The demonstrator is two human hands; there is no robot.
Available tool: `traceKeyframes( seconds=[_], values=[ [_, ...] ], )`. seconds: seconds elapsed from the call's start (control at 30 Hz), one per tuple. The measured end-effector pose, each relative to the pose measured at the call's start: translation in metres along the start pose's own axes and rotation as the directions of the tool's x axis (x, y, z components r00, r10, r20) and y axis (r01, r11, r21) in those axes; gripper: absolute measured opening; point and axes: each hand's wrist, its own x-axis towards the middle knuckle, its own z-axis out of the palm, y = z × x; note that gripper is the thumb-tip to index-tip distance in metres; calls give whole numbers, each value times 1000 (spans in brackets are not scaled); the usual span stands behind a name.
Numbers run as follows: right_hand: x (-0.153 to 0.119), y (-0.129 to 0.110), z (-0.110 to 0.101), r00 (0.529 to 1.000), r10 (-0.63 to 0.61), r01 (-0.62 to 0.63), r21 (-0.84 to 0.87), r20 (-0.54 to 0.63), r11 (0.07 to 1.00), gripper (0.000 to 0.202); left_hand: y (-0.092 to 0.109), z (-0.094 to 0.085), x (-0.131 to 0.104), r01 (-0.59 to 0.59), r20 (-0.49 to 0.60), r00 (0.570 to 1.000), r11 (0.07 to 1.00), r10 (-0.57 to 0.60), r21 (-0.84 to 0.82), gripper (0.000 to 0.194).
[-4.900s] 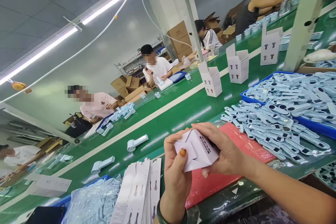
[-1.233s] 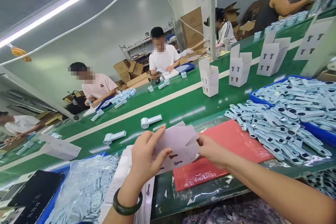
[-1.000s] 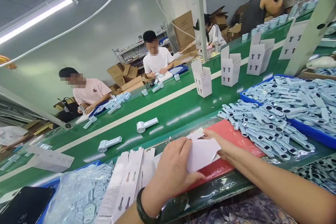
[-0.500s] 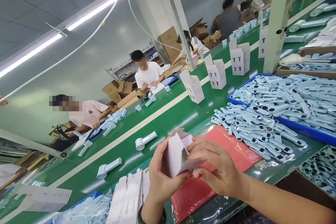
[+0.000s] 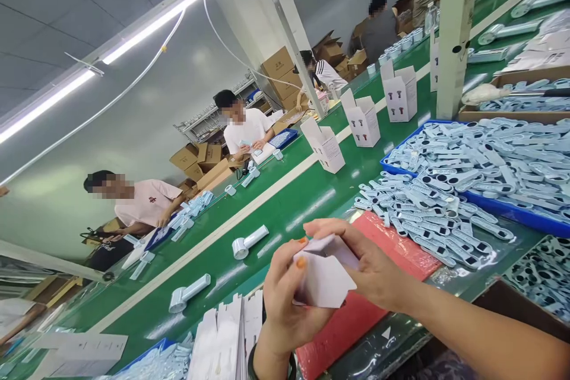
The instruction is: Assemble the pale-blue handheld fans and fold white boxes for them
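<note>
Between my two hands is a small white cardboard box [image 5: 327,282], one end of it open with a flap sticking out toward me. My left hand [image 5: 287,294] wraps its left side, thumb lying at the opening. My right hand [image 5: 363,261] grips the far and right side, fingers curled over the top edge. Below the box lies a red plastic-wrapped sheet or packet [image 5: 351,314]. Just left of my left wrist stands a stack of flattened white cartons [image 5: 218,338].
Light-blue handle-shaped parts [image 5: 427,214] are heaped at right, with more in a blue tray [image 5: 512,160]. On the green conveyor belt [image 5: 294,202] stand several white boxes [image 5: 324,145] with raised lids and pale-blue handheld units [image 5: 250,241]. A metal post [image 5: 455,35] rises at right. Co-workers sit across the belt.
The box has been turned in my hands, so its opening and flap now face me. My right hand has shifted up over its far edge. The belt units moved slightly right.
</note>
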Motion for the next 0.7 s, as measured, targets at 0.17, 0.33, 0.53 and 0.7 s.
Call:
traceKeyframes(
  seconds=[0.17, 0.33, 0.53, 0.7],
  values=[
    [2, -5, 10, 1000, 7, -4, 157, -18, 988, 20, 0, 4, -16, 136, -14, 991, 991, -136, -16, 78],
    [0, -19, 13, 998, -53, 51, 120, 17, 992, 23, 6, 10, -22, 363, -41, 928, 922, -371, -136, 60],
    [5, -24, 17, 997, 83, -83, 79, -3, 993, 9, 0, 5, -10, 81, -11, 997, 997, -81, 11, 63],
    [3, -19, 17, 992, 128, -128, 197, 12, 972, 38, -8, -4, -2, -60, 21, 998, 993, 58, 105, 69]
  ],
)
